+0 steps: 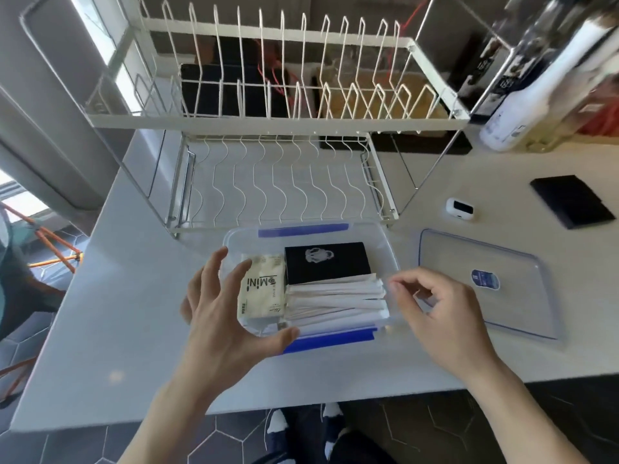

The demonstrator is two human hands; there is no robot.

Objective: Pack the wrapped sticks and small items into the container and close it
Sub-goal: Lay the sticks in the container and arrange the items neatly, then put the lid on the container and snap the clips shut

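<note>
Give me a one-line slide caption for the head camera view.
Both hands at the packed container, lid still off beside it.

Bright daylight from the window [97, 31] at upper left; faint glare on the pale grey surface [115, 376]; wide-angle bending at edges; blurred white plastic bottle [522, 105] upper right.

The white countertop [134, 296] carries a clear container [390, 252], its lid [502, 262], a dish rack [268, 122], a bottle [522, 105], a black pad [572, 200] and a small white device [459, 206].
</note>
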